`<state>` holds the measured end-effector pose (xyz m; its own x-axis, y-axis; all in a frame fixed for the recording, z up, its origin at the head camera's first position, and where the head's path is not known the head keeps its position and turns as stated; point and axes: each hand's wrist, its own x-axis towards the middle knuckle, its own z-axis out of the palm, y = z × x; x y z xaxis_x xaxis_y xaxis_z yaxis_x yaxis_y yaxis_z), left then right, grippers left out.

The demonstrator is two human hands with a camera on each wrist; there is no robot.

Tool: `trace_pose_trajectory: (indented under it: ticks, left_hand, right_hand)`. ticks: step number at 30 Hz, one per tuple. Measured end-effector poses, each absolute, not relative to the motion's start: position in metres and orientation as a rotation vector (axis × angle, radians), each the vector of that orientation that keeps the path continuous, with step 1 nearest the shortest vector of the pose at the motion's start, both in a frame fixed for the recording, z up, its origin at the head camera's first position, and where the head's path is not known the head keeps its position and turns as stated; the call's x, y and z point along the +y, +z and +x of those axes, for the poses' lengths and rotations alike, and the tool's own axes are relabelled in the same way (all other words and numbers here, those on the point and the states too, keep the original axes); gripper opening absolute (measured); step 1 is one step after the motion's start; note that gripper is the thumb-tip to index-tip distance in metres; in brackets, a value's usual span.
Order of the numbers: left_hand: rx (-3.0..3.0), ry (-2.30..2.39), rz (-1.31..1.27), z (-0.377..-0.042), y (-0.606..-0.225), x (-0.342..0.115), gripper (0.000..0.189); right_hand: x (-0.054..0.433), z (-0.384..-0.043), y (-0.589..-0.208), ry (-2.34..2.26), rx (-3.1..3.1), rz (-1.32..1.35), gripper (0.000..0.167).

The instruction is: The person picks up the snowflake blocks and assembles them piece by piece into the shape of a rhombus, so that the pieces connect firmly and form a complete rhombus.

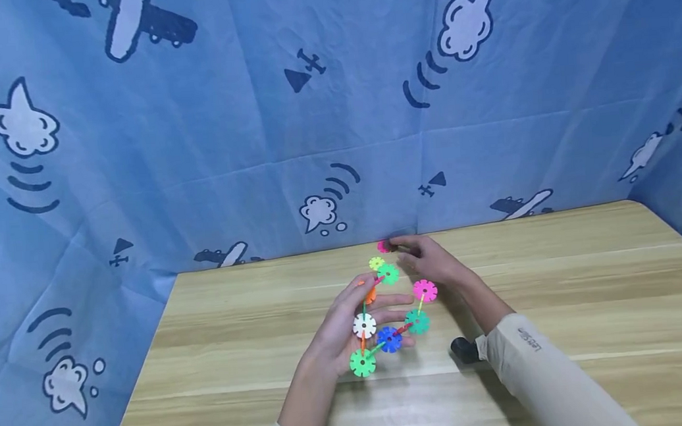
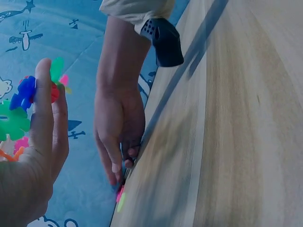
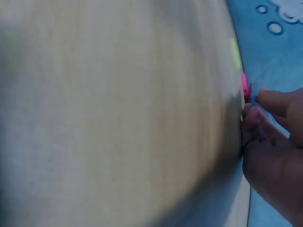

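My left hand holds a chain of notched plastic discs, its thumb on the upper part and its fingers stretched out behind. The chain includes a white disc, a blue disc, an orange disc, several green ones and a pink disc at its free end. My right hand reaches to the table's back edge, fingertips at a loose pink disc. A dark red piece stands beside that disc. Finger contact there is hard to make out. A yellow-green disc lies close by.
The wooden table meets a blue patterned cloth along its back edge. Another cloth wall stands at the right. Black wrist devices sit at both sleeves.
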<state>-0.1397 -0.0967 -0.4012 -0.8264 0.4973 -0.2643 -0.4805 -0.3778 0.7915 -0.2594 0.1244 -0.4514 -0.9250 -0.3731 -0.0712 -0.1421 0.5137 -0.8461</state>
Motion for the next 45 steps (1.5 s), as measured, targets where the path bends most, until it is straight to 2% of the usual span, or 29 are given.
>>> trace_pose_trajectory:
  ticks: [6,11,19,23,26,32,45]
  left_hand:
    - [1.260,2.242,0.006,-0.140,-0.401,-0.096,0.011]
    - [1.232,2.277,-0.032,-0.142,-0.400,-0.096,0.017]
    - [1.213,2.283,0.011,-0.142,-0.400,-0.094,0.016]
    - [1.235,2.297,0.004,-0.142,-0.400,-0.094,0.014]
    - [1.247,2.298,-0.015,-0.141,-0.401,-0.095,0.013]
    - [1.243,2.300,-0.030,-0.140,-0.401,-0.094,0.012]
    - [1.277,2.292,-0.024,-0.138,-0.401,-0.091,0.014]
  right_hand:
    - [0.118,-0.263,-0.451,-1.212,2.718,-0.492,0.036]
    - [0.112,-0.262,-0.444,-1.186,2.754,-0.287,0.024]
    - [0.105,-0.261,-0.439,-1.092,2.748,-0.118,0.034]
    - [0.101,-0.263,-0.438,-1.023,2.724,-0.124,0.025]
    - [0.102,-0.262,-0.438,-1.117,2.630,-0.149,0.020]
    - [0.109,-0.255,-0.438,-1.326,2.469,-0.218,0.021]
    - [0.126,-0.229,-0.427,-1.594,2.337,-0.147,0.018]
